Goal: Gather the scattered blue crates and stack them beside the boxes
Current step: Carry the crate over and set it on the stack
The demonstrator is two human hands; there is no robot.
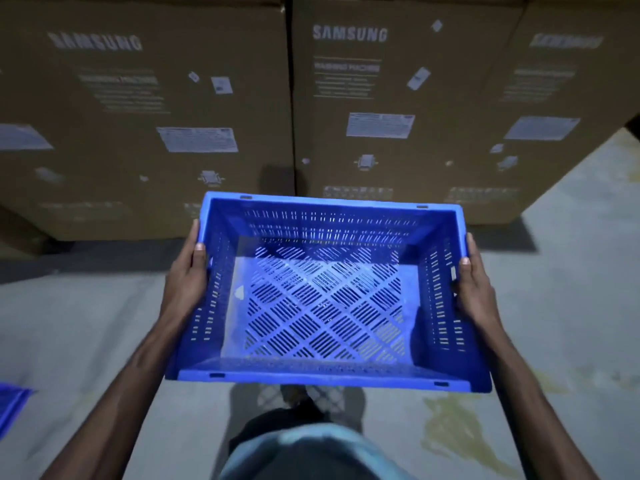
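Now your left hand (185, 278) and right hand (476, 289) grip the blue crate (325, 296) by its side walls, thumbs hooked over the rim; cardboard boxes (398, 109) stand just beyond the crate.

Concrete floor (86, 323): cardboard boxes (398, 116) are stood along the far side; second blue crate (10, 407) is cut off at left edge; yellowish stain (460, 431) at right.

Cardboard boxes (398, 109) wall ahead; bare floor (571, 271) open right.
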